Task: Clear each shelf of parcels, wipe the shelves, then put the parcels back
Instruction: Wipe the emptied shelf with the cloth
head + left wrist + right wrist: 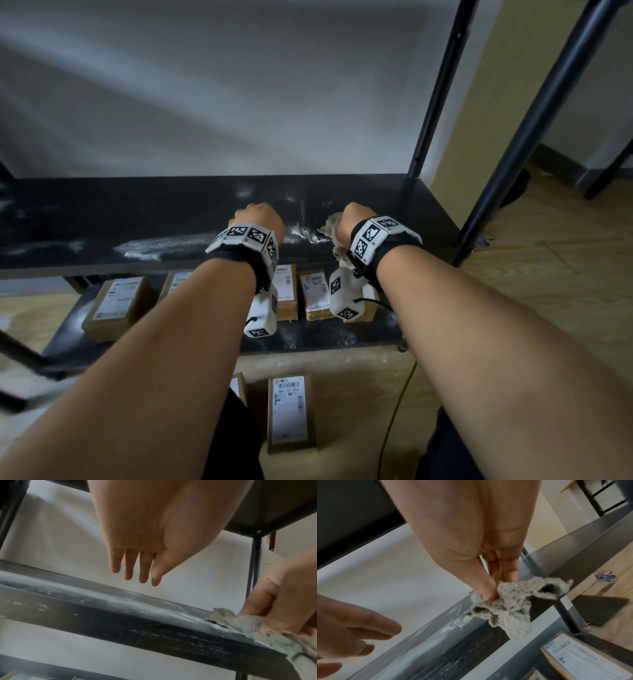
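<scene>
Bare forearms fill the near part of the head view, each wrist strapped with a black band carrying white marker blocks. Beyond them the left hand (137, 545) hangs over the dusty black rectangular shelf board (137, 212) with its fingers (130, 566) straight, close together and pointing down, holding nothing and not touching the board. Just to the right of those fingers, the right hand (477, 545) pinches a crumpled grey-beige woolly cloth (508, 605) between thumb and fingertips (510, 574); the cloth hangs below them and, in the left wrist view, seems to lie against the board's front edge, though blur makes the contact uncertain. White dust streaks run across the board beneath and left of both hands. Below the fingers, on the lower black shelf (325, 337), brown cardboard parcels with white labels (116, 305) lie flat in a row. Nearer than the wrists, another brown labelled parcel (291, 413) lies on the pale wooden floor (548, 274), beside one partly hidden by the left arm.
</scene>
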`<state>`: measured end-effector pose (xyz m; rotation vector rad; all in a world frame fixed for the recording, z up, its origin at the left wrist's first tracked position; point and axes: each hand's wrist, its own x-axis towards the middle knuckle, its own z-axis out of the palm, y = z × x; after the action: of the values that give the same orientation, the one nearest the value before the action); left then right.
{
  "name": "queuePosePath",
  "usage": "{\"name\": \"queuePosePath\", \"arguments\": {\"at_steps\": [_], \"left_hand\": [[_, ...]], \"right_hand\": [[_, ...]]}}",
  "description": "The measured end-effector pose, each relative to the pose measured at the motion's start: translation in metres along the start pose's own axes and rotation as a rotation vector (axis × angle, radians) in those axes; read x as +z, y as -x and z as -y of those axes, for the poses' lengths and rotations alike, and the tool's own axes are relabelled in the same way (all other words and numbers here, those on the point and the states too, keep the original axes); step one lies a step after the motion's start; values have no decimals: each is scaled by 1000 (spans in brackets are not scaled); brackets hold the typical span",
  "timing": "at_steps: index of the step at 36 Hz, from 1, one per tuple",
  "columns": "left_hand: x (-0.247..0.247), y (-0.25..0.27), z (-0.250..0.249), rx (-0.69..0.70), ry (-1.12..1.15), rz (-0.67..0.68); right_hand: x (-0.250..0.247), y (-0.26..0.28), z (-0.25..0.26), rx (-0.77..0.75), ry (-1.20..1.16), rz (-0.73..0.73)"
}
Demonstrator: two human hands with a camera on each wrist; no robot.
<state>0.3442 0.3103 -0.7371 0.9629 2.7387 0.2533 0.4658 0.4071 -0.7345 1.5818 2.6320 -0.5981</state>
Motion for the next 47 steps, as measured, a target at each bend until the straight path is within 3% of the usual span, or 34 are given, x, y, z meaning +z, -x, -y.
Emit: {"name": "queuePosePath", "arguments": {"at_steps": [12,17,25,31,33,40,47], "left_hand": [[-5,-11,14,-19,6,7],[-5,-14,5,24,16,-25],[1,-27,-12,36,50,-55],[8,-38,-16,36,66,-38],[9,-41,-15,48,73,-41],[6,-47,-11,60,101,-53],[-1,-34,4,33,83,-60]], "right_hand": [[28,-18,53,-113,-89,81],[18,-37,50,-121,-4,86],[-7,-79,4,-1,-200,-72],[-4,-97,6,-29,-237,-13],[-6,-96,15,-13,-123,65],[6,-97,39,-167,-174,141],[24,-84,47,-255,-135,68]]}}
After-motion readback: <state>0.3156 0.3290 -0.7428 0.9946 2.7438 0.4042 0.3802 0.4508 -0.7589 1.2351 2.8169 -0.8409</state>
